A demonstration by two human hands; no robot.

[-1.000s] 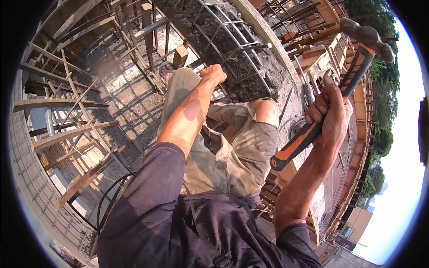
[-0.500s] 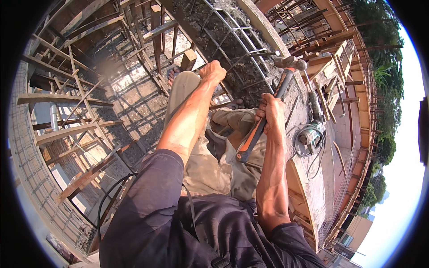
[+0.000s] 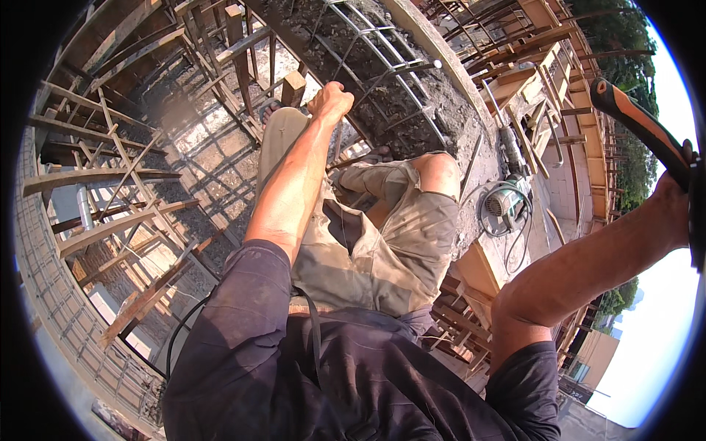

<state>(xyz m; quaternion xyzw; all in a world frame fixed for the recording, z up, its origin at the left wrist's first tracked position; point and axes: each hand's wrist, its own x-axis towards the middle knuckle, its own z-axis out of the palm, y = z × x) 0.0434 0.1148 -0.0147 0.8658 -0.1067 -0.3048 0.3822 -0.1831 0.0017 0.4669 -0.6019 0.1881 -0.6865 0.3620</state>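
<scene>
Your right hand, clamped on the hammer right of the power tool, holds it high, likely for clearance; your left hand, left of the power tool, is fisted, contents undeterminable.

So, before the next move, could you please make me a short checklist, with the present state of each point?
1. Hammer held: ok; the right grip is closed on its handle, raised near the picture's right edge.
2. Hammer head sound: cannot tell; it does not show.
3. Left grip holding something: cannot tell; its fingers are curled, hiding what may be inside.
4. Gloves worn: not ok; both hands are bare.
5. Power tool away from both hands: ok; it lies apart from them, beyond the right knee.
</scene>
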